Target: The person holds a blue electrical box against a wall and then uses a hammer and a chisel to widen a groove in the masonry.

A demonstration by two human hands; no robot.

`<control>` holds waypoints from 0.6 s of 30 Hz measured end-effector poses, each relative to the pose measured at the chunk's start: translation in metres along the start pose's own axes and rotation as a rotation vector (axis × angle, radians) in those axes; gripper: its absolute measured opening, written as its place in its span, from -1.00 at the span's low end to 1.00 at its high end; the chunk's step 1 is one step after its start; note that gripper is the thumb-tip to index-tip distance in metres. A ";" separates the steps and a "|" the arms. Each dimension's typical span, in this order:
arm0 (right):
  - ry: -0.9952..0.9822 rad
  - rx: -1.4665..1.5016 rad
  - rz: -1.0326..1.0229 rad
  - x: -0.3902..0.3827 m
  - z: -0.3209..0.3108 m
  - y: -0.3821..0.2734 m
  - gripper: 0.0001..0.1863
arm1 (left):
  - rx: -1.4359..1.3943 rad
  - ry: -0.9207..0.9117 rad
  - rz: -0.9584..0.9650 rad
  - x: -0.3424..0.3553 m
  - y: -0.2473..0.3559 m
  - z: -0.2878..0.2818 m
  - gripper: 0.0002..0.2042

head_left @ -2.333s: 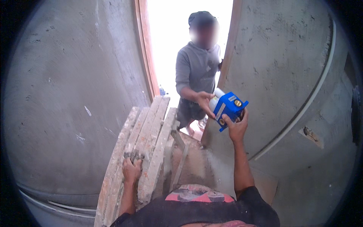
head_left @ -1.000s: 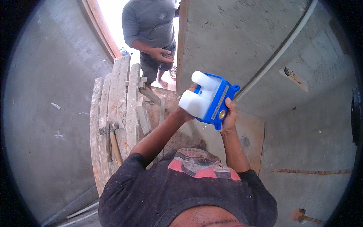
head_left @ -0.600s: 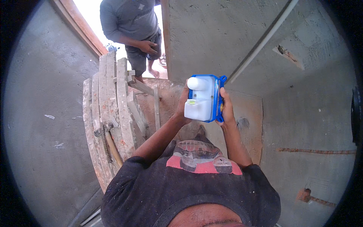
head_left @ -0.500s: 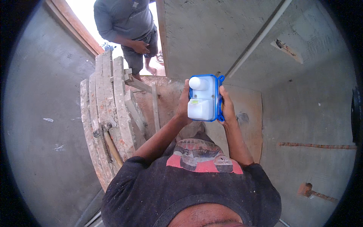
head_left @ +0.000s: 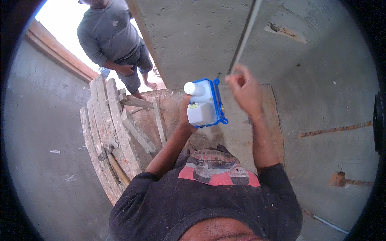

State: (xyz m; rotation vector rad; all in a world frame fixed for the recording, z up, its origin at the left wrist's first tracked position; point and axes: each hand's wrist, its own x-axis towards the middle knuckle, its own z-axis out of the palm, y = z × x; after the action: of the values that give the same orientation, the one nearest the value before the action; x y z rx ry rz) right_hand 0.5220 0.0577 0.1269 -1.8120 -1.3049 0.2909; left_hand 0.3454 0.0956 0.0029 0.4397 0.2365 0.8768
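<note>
Left wall: bare grey plaster (head_left: pixel 44 132), with a few small pale flecks on it.
Wooden frame: a reddish door frame (head_left: pixel 60 54) runs slantwise along the upper left, bright daylight behind it.
Other person: a person in a grey shirt and shorts (head_left: pixel 114 40) stands barefoot in the opening, one hand held at the waist.
Planks: a stack of worn, plaster-stained planks (head_left: pixel 108 128) leans beside the left wall, with crosspieces nailed across it.
Hammer: a hammer with a wooden handle (head_left: pixel 114 166) lies on the lower part of the planks.
Left hand: the left hand (head_left: pixel 185 116) is raised in front of the chest; its grip is wrapped round the near side of the box, the fingers mostly hidden behind it.
Box: a blue and white plastic box (head_left: pixel 205 104) with a white round cap sticking out at its upper left; it is held up in the air, in the left hand only, between the two hands.
Right hand: the right hand (head_left: pixel 245 90) is just beside the box and apart from it, blurred; its grip is loosely curled and holds nothing.
Right wall: grey plaster (head_left: pixel 321 80) with a thin pale conduit (head_left: pixel 243 38) running up it and chased grooves lower right.
</note>
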 end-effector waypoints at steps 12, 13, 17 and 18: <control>-0.070 0.051 -0.016 -0.095 -0.123 0.107 -0.20 | 0.786 0.117 0.148 0.031 -0.125 0.085 -0.49; -0.113 0.248 0.117 -0.110 -0.131 0.121 -0.21 | 0.792 0.125 0.114 0.027 -0.140 0.104 -0.51; -0.094 0.475 0.263 -0.152 -0.174 0.175 -0.32 | 0.746 -0.003 0.028 0.037 -0.221 0.119 -0.58; -0.102 0.492 0.319 -0.160 -0.182 0.190 -0.37 | 0.779 -0.050 0.000 0.039 -0.238 0.121 -0.59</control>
State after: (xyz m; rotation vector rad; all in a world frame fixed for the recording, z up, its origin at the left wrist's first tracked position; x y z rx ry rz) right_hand 0.6925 -0.1874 0.0497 -1.5830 -0.9001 0.8127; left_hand 0.5790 -0.0396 -0.0016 1.1826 0.5343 0.7482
